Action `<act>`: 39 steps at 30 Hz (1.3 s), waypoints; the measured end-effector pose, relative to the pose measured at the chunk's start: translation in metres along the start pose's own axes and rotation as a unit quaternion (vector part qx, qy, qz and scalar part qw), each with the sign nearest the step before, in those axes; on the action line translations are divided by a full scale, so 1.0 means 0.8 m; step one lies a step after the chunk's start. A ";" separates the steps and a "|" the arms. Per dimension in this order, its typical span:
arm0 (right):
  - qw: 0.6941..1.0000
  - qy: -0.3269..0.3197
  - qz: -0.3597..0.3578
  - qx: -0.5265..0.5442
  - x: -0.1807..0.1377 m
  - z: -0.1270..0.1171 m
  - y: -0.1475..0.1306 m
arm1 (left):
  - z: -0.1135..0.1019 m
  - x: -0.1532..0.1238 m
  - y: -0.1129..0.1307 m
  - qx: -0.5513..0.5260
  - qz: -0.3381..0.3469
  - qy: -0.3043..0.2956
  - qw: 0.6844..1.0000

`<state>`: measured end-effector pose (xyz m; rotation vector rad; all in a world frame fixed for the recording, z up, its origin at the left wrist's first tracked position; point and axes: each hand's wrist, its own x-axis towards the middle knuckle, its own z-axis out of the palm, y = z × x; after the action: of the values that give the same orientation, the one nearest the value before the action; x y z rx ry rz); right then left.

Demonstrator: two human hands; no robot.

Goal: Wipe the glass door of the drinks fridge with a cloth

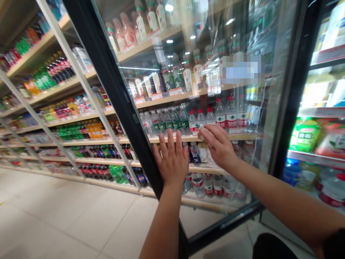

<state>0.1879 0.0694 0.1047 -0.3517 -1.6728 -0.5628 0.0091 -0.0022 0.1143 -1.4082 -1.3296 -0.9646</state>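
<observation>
My left hand lies flat on the glass door of a drinks cooler, fingers spread and pointing up, next to the door's black frame. My right hand is just to its right on the same pane. Its fingers are held together and press a small pale cloth or pad against the glass. The door stands swung open. Behind the glass show rows of water bottles on wooden shelves.
Long shelves of soft-drink bottles run away to the left behind white door frames. The open cooler interior with juice and water bottles is at the right. A pale tiled floor lies below.
</observation>
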 end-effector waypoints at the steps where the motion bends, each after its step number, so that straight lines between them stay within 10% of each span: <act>1: 1.000 -0.008 -0.001 -0.001 -0.010 0.001 -0.003 | 0.000 0.000 0.000 0.007 0.004 0.004 1.000; 5: 0.997 -0.057 -0.046 0.004 -0.040 0.008 -0.012 | 0.000 0.000 0.000 0.014 0.007 0.006 1.000; 24: 0.998 0.050 0.027 -0.004 0.126 0.032 -0.010 | 0.001 -0.001 0.001 0.022 0.002 0.008 1.000; 39: 0.998 0.056 0.028 -0.002 0.141 0.014 0.025 | -0.002 -0.001 0.004 0.004 -0.011 -0.007 1.000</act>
<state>0.1691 0.0827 0.2173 -0.3629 -1.5496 -0.5352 0.0126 -0.0040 0.1139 -1.3990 -1.3604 -0.9635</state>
